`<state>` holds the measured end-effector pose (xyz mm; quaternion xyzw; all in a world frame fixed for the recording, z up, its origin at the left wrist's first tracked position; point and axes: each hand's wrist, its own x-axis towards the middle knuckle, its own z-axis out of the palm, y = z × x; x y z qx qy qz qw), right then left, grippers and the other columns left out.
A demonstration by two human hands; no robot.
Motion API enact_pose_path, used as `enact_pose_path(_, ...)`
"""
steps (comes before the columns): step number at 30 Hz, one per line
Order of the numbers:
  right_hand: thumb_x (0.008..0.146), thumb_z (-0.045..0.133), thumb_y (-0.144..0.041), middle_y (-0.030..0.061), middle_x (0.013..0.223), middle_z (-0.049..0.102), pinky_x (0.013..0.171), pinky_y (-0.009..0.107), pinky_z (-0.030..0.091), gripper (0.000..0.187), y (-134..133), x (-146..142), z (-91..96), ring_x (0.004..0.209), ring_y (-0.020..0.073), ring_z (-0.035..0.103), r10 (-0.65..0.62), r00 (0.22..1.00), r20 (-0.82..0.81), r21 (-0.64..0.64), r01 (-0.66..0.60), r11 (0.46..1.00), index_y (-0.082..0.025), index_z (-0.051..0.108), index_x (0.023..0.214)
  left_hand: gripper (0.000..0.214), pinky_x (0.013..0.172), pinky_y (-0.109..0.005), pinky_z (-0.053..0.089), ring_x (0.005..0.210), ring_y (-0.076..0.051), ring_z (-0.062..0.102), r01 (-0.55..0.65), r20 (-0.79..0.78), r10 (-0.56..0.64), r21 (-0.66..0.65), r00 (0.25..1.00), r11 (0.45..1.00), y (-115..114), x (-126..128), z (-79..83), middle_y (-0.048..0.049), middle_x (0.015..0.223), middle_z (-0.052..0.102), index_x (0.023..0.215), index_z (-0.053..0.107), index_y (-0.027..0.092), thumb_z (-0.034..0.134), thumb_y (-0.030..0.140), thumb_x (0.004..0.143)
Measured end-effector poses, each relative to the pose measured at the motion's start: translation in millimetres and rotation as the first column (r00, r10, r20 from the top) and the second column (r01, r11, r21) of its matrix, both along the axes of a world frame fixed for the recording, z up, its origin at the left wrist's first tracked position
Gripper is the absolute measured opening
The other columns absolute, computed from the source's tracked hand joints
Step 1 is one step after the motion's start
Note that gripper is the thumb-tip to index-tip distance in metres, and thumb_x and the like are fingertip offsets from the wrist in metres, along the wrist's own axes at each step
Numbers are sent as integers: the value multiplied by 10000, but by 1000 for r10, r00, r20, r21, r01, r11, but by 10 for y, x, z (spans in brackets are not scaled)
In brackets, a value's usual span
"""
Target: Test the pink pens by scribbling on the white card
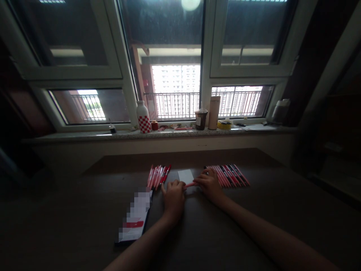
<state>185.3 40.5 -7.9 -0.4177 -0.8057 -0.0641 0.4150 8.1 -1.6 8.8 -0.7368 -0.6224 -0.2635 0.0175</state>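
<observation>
Both of my hands meet at the middle of a dark table [254, 226]. My left hand [174, 196] is closed around one end of a pink pen [190, 184]. My right hand [209, 184] pinches the pen's other end. Just beyond the pen lies a small white card [185, 175]. A bunch of several pink and red pens [158, 175] lies to the left of my hands. A longer row of several pink pens [229, 175] lies to the right, touching my right hand.
A white and red flat box [135, 218] lies at the left near my left forearm. On the window sill [84, 135] stand a checked red-white bottle [143, 117], a dark cup [200, 119], a tall beige flask [214, 112] and a yellow tape roll [224, 124].
</observation>
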Motion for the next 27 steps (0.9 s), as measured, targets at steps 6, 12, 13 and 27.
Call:
enact_pose_path(6,847,625,-271,10,840,713,939,441,239,116,-2,9,6,962,238,493,-9,1000,7,3,9,1000,-292,730,889,236,1031,-522,180,959,-212,500,6,9,-5,-15,1000,1000,2,1,10,-8,951,640,925,628,271,405,209,877)
enact_pose_path(12,837,636,-290,3,843,714,936,430,254,107,-9,7,13,967,234,500,-14,1000,9,10,14,1000,-300,729,889,280,1029,-507,185,931,-206,513,-5,47,6,-27,999,1000,21,-13,-24,-10,912,680,933,635,272,378,176,876)
enact_pose_path(13,838,635,-294,2,848,714,939,432,251,107,-10,6,14,968,233,501,-15,1000,11,12,15,1000,-303,729,890,283,1029,-508,185,924,-204,517,-7,56,9,-26,998,1000,24,-14,-27,-7,907,684,937,634,272,373,178,878)
enact_pose_path(27,844,631,-293,12,855,713,940,437,251,115,-23,4,31,963,231,499,-32,999,21,-14,32,999,-289,730,902,222,1048,-486,182,1030,-210,485,-2,26,1,12,1000,1000,10,7,17,-31,1040,611,991,615,267,440,216,864)
